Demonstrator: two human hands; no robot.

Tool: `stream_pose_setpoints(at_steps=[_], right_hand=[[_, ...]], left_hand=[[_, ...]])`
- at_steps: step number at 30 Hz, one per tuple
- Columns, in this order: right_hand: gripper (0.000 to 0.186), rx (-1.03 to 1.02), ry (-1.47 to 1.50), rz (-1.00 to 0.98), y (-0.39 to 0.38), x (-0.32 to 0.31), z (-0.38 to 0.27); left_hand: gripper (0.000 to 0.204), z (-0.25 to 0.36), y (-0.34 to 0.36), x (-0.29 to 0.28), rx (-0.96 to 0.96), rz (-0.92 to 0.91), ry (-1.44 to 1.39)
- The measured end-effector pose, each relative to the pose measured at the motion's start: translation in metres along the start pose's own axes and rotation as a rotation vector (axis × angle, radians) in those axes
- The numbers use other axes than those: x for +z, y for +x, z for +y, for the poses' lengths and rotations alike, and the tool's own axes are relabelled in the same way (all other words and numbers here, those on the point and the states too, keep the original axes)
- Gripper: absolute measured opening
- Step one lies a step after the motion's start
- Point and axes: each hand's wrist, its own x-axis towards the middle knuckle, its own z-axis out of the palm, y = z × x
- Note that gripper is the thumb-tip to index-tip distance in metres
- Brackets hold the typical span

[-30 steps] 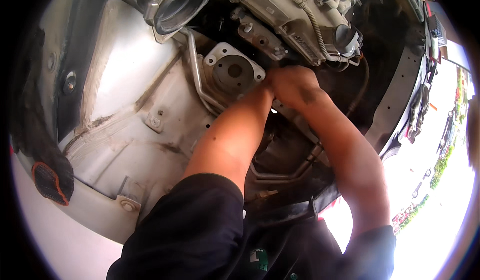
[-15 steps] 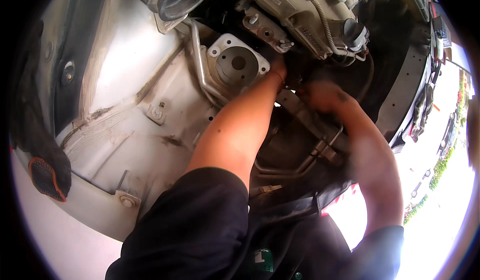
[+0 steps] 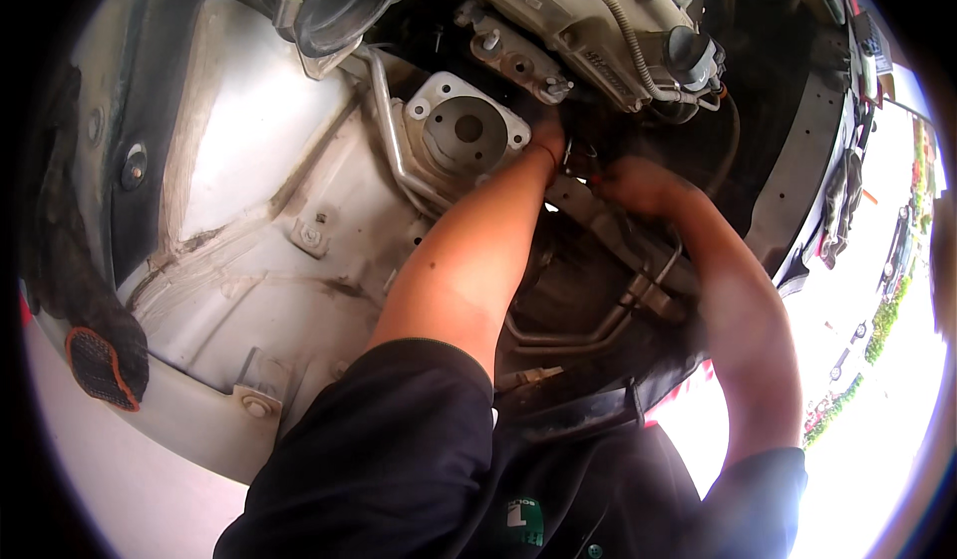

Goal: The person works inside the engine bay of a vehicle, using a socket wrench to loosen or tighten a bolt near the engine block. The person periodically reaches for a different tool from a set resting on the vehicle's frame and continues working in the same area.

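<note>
Both arms reach deep into a car's engine bay. My left hand (image 3: 545, 128) is in shadow below a metal bracket (image 3: 518, 64), beside the round-holed mount plate (image 3: 439, 110); its fingers are hidden. Right of it, my right hand (image 3: 640, 186) is closed, knuckles up, over a grey metal crossbar (image 3: 598, 215). At its fingertips a small reddish spot shows, next to a small shiny metal piece (image 3: 579, 158) between the two hands. What the right fingers hold is too small and dark to name.
The engine (image 3: 588, 30) with a ribbed hose (image 3: 626, 35) overhangs my hands. Metal pipes (image 3: 588, 342) run below the right hand. A light pipe (image 3: 387, 130) bends past the mount plate. A dark glove (image 3: 105, 365) with orange edging lies on the left fender.
The view has shifted slightly, so the engine sits a little further left and up. My right hand, blurred before, is sharper, and the small metal piece between the hands shows more plainly.
</note>
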Motion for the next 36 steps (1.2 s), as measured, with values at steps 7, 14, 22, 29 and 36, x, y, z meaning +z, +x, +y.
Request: stream_pose_setpoints(at_steps=[7, 14, 22, 29, 36], right_hand=[[0.039, 0.107, 0.04, -0.044, -0.005, -0.012, -0.028], [0.038, 0.048, -0.223, 0.193, 0.006, 0.005, -0.074], [0.044, 0.147, -0.139, -0.079, 0.014, 0.018, -0.008], [0.043, -0.049, 0.194, 0.209, -0.009, -0.013, -0.072], [0.043, 0.154, -0.224, -0.046, 0.001, 0.008, 0.033]], left_hand=[[0.065, -0.004, 0.005, -0.011, -0.023, 0.033, -0.045], [0.067, 0.02, -0.015, -0.038, -0.092, 0.042, -0.124], [0.064, 0.048, -0.055, 0.002, -0.175, 0.079, -0.151], [0.069, -0.002, 0.009, -0.029, 0.091, 0.04, 0.007], [0.069, 0.039, -0.055, 0.029, -0.114, -0.002, -0.218]])
